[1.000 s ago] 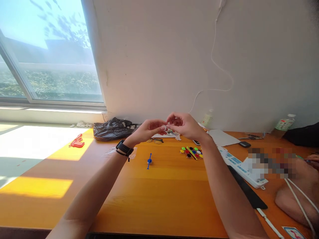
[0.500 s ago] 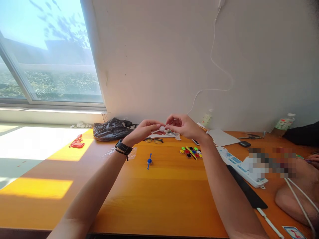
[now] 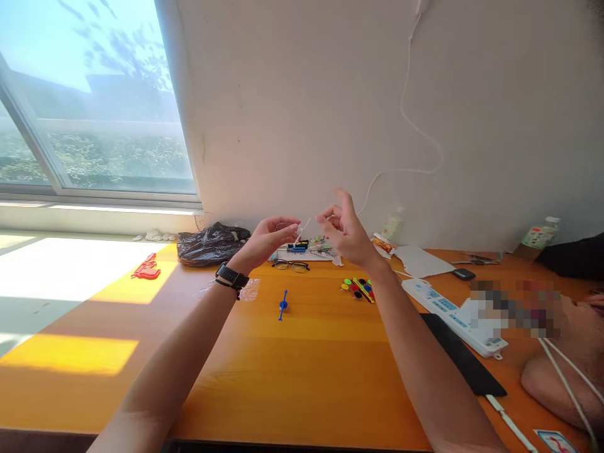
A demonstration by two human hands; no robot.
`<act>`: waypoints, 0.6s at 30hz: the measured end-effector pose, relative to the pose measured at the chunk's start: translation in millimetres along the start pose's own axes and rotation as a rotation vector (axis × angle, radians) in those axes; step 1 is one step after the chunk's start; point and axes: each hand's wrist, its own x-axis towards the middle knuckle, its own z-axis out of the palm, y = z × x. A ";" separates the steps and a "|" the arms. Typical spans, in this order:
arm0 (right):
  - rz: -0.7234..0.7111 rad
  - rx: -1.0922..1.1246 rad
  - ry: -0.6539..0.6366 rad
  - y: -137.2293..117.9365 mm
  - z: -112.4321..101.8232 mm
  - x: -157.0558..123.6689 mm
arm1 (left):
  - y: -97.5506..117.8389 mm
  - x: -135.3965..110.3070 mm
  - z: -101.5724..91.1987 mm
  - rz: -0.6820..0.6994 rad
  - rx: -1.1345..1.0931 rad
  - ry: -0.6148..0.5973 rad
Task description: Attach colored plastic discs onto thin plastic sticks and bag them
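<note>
My left hand [image 3: 270,239] is raised over the far part of the table. Its thumb and fingers pinch a thin white plastic arrow spinner [image 3: 302,231], seen nearly edge-on. To the right, my right hand [image 3: 348,234] hovers apart from it, index finger up and the others loosely bent, with nothing visible in them. On the table below lies a blue arrow spinner [image 3: 284,305] on a small round base. Near my right forearm sits a cluster of coloured discs [image 3: 355,287] with yellow strips among them.
Eyeglasses [image 3: 290,266] lie before a heap of small parts [image 3: 321,246]. A black plastic bag [image 3: 210,244] and a red toy gun [image 3: 147,268] are on the left. At right are a white power strip [image 3: 448,311], a black tablet-like slab [image 3: 465,352] and another person's arm [image 3: 561,377].
My right hand has let go of the white spinner and moved up and away, its index finger lifting. My left hand has kept the spinner and turned it upright.
</note>
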 end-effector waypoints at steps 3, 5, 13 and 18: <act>0.076 0.047 -0.093 10.2 5.4 0.7 | -1.7 1.8 -1.6 0.019 -0.002 0.054; 0.157 0.028 -0.198 18.6 7.9 2.4 | -2.9 2.9 -3.1 0.040 0.026 0.085; 0.229 0.140 -0.133 22.9 4.9 6.7 | -3.7 2.9 -5.9 0.062 0.132 0.091; 0.147 0.015 -0.145 22.2 7.5 4.8 | -2.0 0.1 -5.0 0.018 0.251 -0.014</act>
